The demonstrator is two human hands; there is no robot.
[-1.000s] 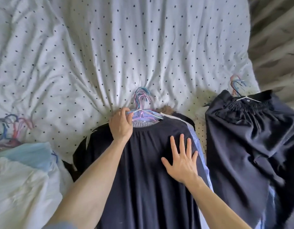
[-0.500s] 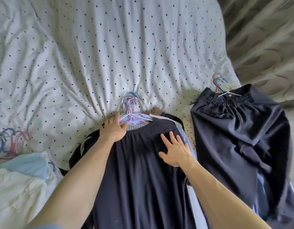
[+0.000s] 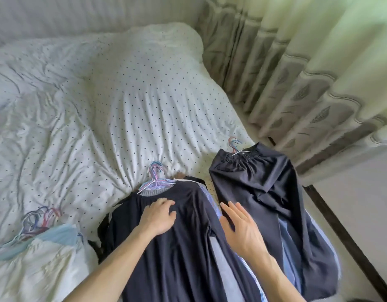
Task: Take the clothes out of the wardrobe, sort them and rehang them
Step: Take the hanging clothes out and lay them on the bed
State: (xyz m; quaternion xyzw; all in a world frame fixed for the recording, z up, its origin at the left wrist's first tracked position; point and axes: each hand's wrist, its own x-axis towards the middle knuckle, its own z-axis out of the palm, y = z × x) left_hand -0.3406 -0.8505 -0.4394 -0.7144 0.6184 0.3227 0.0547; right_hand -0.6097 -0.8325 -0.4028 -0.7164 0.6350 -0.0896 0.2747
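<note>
Three piles of hung clothes lie on a bed with a dotted white cover (image 3: pixel 127 110). The middle pile has a dark navy top (image 3: pixel 175 253) uppermost, over several wire hangers (image 3: pixel 156 179). My left hand (image 3: pixel 158 216) rests on the navy top below its collar, fingers loosely bent, holding nothing. Just right of that pile my right hand (image 3: pixel 240 227) hovers, fingers straight, between the navy top and a dark gathered skirt (image 3: pixel 266 205) on its own hangers (image 3: pixel 234 144). At the lower left is a third pile of white and pale blue clothes (image 3: pixel 40 260).
Pale patterned curtains (image 3: pixel 308 83) hang along the right side of the bed. A strip of floor with a dark edge (image 3: pixel 340 236) runs at the lower right. Blue striped cloth (image 3: pixel 212 203) shows under the navy top.
My view has lifted and swung right, bringing in the curtains. My left hand slid from the hangers down onto the navy top. My right hand lifted off the top and moved right.
</note>
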